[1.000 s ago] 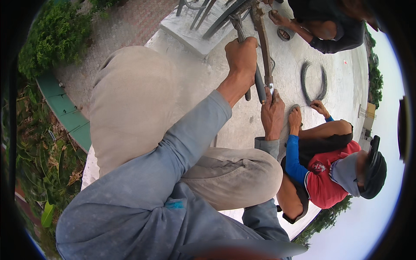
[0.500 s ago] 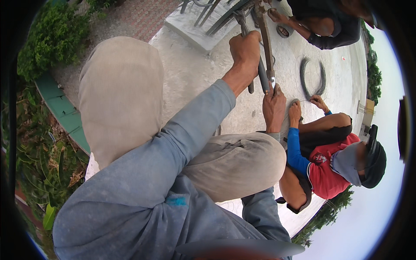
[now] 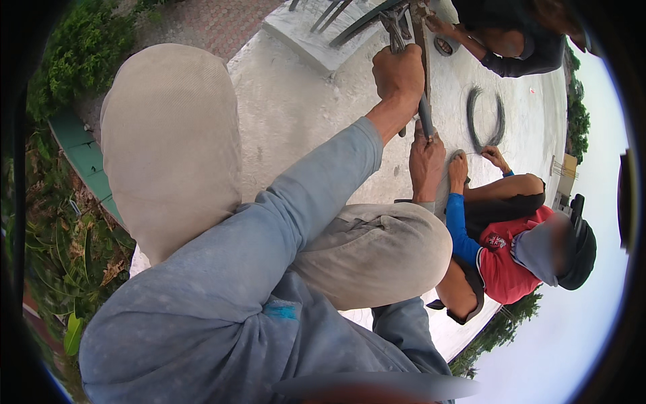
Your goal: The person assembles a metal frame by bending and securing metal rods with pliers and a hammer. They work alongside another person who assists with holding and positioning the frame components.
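My left hand (image 3: 398, 74) is closed round a pincers-like hand tool (image 3: 396, 44). Its metal head points up toward the top edge, and one long grey handle (image 3: 426, 120) slants down past my wrist. My right hand (image 3: 426, 165) is lower and to the right, its fingers closed at the bottom end of a narrow, rusty brown bar (image 3: 420, 30). The grey handle crosses in front of that end, partly hiding what the fingers grip. Beside the bar's top is a co-worker's hand (image 3: 441, 27).
Dark bars (image 3: 363, 25) lie over a pale concrete block (image 3: 303, 44). To the right, a crouching co-worker in red (image 3: 511, 262) handles a coil of thin wire (image 3: 499, 128) on the pale floor (image 3: 296, 128). Plants (image 3: 74, 242) grow beyond a green edge (image 3: 77, 161) at left.
My left hand has shifted right and slightly up with the tool, and its grey handle now overlaps the bar near my right hand. My right hand has barely moved.
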A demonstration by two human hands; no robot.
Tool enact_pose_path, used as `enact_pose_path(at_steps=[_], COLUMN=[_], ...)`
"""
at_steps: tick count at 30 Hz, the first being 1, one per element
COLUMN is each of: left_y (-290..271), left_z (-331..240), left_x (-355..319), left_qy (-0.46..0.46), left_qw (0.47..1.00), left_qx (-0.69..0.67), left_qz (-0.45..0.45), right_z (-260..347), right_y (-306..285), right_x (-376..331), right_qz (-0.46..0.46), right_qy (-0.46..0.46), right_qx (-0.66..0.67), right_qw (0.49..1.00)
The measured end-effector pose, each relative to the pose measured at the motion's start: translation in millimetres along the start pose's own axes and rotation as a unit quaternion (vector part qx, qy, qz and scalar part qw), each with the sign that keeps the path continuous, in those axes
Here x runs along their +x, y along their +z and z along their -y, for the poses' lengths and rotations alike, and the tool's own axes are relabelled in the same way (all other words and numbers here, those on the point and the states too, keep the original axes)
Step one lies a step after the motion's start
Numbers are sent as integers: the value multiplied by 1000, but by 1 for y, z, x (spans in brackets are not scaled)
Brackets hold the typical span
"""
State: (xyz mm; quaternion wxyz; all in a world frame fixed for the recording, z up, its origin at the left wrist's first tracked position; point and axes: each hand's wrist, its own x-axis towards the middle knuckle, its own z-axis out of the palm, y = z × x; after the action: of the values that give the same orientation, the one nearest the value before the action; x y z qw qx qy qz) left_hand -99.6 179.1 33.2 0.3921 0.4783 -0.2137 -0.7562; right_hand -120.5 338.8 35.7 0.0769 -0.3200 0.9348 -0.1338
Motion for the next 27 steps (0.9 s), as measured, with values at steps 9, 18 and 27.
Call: enact_pose_path(at_steps=[9, 18, 27], left_y=[8, -67, -56], left_z=[-3, -53, -25], left_x=[-1, 4, 10], left_qy=[-11, -126, -22], left_qw=[999, 974, 981], left_qx=[-8, 18, 107], left_qz=[-39, 188, 162], right_z=[-6, -36, -59], right_y=[-5, 7, -4], right_x=[3, 15, 42], right_qz=[-9, 18, 122], right_qy=[-31, -61, -40], right_qx=[1, 112, 329], right_qw=[999, 992, 935])
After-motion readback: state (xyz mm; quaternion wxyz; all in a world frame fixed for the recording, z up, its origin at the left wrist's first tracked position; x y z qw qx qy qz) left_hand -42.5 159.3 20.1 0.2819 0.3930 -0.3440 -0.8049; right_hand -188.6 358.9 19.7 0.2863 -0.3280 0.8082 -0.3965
